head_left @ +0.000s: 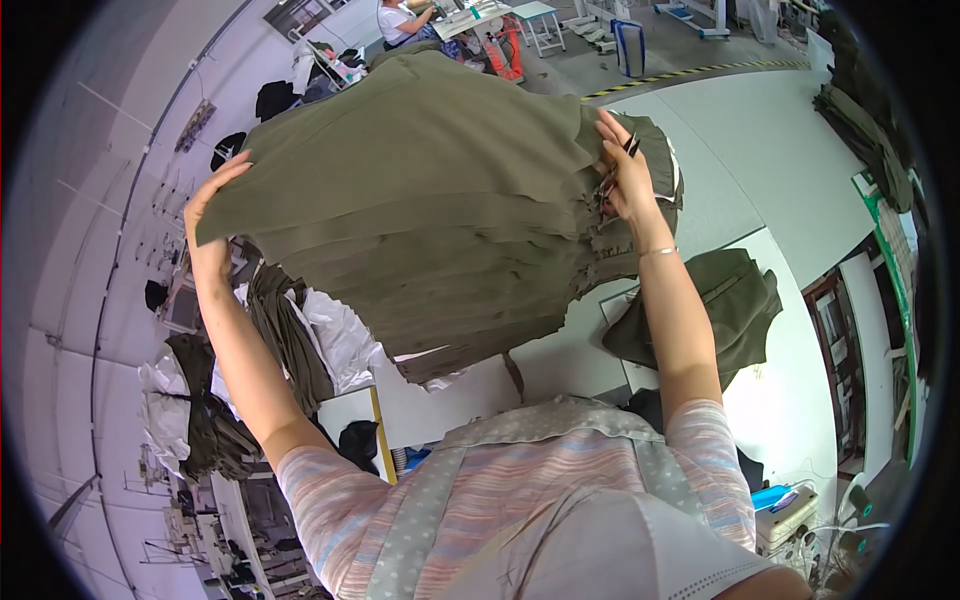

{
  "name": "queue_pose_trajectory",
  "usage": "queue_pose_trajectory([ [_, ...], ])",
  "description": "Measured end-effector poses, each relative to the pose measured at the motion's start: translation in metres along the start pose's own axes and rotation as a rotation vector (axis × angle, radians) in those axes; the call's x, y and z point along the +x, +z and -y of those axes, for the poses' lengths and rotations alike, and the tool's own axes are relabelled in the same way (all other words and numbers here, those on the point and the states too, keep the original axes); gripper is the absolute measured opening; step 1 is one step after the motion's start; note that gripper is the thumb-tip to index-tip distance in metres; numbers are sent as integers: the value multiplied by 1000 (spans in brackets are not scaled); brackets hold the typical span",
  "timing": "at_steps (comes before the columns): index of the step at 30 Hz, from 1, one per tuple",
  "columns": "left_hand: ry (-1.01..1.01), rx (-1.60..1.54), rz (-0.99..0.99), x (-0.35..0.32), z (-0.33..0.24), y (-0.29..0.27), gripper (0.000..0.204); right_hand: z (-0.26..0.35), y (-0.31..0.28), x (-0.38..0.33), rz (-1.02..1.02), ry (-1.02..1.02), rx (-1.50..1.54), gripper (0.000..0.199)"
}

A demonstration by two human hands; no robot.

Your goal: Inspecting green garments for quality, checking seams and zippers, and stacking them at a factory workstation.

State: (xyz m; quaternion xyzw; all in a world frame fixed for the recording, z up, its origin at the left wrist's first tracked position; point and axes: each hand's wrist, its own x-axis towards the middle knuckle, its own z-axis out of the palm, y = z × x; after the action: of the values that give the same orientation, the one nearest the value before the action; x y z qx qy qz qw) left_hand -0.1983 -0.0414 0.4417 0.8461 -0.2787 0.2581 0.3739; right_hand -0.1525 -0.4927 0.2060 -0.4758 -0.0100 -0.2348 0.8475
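A large olive-green fabric panel [400, 140] is stretched out between my raised hands. My left hand [215, 195] holds its left corner, with the fingertips over the edge. My right hand [628, 175] is closed at the panel's right edge. A small dark pointed tool [632, 147], perhaps thread snips, sticks out of that hand. Beneath the panel lies a stack of matching olive-green pieces [430, 260], with uneven, layered edges. Gathered fabric and a bit of white [673, 165] show beside my right hand. Part of the fingers on both hands is hidden by cloth.
A pale worktable [720, 130] extends to the right. More olive-green cloth [740, 300] lies by my right forearm. Bundled dark garments and white plastic [335, 335] are at the left. A seated person [400, 22] works at the far side, near a blue bag [629, 48].
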Motion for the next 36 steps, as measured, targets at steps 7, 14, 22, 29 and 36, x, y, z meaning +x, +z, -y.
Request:
queue_pose_trajectory([
  [7,17,-35,-105,32,-11,-4,25,52,-29,27,-139,-444,-176,39],
  [14,-15,-31,175,8,35,14,30,-7,-76,-33,-194,-566,-511,37],
  [22,283,582,12,-10,17,5,44,-64,-67,-68,-236,-495,-742,29],
  [29,720,167,145,-69,-103,223,18,-45,-143,-144,-638,-197,-478,21],
  [36,764,85,963,-190,-73,527,72,-43,-220,-283,-980,36,-515,18],
])
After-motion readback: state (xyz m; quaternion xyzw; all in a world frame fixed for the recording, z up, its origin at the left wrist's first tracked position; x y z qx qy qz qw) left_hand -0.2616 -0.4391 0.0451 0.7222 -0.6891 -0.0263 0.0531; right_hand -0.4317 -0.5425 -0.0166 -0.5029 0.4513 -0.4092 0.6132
